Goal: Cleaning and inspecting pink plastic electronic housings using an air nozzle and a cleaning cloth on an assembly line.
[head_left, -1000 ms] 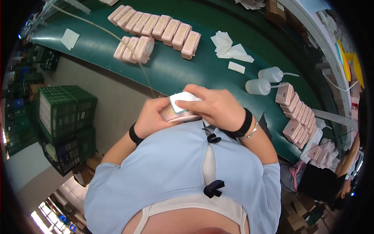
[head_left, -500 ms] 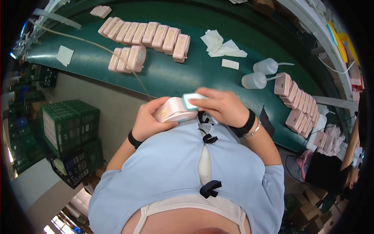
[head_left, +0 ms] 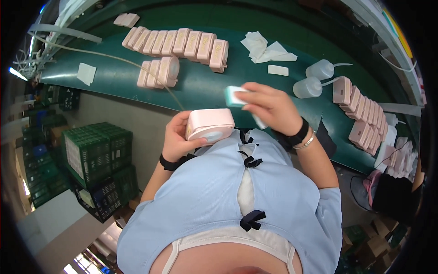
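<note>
My left hand (head_left: pixel 175 137) grips a pale pink boxy case (head_left: pixel 211 118) with rounded corners, holding it near my shirt just in front of the table edge. A greyish round disc on its lower face is turned towards me. My right hand (head_left: pixel 273 109) pinches a small white-and-teal block, perhaps a sponge (head_left: pixel 235 96), up and to the right of the case and apart from it. Something white (head_left: pixel 260 121) also shows under the right fingers; its kind is unclear.
Pink cases stand in a long row (head_left: pixel 182 43), a shorter group (head_left: pixel 157 73), and a cluster at right (head_left: pixel 362 112). White cloths (head_left: pixel 269 50), a white block (head_left: pixel 278 70) and two squeeze bottles (head_left: pixel 308 87) lie on the green table (head_left: pixel 200 86). Green crates (head_left: pixel 96 150) are stacked at left.
The right hand has lifted the block off the pink case, up and to the right. The left hand has turned the case, so another plain side now faces up.
</note>
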Available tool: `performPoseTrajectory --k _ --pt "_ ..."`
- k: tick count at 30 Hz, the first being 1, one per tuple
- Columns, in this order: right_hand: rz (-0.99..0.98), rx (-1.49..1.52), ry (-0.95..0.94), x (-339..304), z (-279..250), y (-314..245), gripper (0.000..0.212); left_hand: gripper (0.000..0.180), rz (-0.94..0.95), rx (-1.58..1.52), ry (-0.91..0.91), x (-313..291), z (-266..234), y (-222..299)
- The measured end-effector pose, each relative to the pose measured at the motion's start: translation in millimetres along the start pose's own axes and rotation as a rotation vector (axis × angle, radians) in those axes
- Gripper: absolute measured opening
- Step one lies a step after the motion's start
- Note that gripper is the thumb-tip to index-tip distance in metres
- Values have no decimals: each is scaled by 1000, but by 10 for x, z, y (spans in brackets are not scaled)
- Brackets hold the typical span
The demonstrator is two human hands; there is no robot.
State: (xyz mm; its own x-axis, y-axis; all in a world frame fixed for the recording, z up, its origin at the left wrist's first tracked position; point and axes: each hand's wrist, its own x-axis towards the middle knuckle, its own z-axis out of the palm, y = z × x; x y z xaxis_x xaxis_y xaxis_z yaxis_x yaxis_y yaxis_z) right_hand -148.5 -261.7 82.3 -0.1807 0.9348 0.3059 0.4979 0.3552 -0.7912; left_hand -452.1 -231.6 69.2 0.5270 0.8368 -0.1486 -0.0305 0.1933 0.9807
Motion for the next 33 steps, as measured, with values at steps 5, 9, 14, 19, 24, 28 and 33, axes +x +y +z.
performPoseTrajectory --k 5,9,14,19,24,28,33 --pt "-222 -62 -368 286 66 -344 35 75 -75 -15 20 -110 -12 -65" --pt "81 -470 -569 -53 -91 228 34 72 -21 -140 140 -160 -193 -252" --pt "327 -281 -98 -436 128 1185 29 60 -85 -679 259 -175 -395 -495" --pt "467 -379 272 -529 583 2063 26 56 -279 -976 147 -53 -366 -441" --pt "784 838 363 -109 468 1650 23 57 -249 -995 30 134 -227 -320" --pt "158 516 326 430 364 424 23 59 -329 -1192 -246 239 -170 -340" --pt "-333 203 59 499 422 -269 33 60 -384 -1199 -210 344 -68 -375"
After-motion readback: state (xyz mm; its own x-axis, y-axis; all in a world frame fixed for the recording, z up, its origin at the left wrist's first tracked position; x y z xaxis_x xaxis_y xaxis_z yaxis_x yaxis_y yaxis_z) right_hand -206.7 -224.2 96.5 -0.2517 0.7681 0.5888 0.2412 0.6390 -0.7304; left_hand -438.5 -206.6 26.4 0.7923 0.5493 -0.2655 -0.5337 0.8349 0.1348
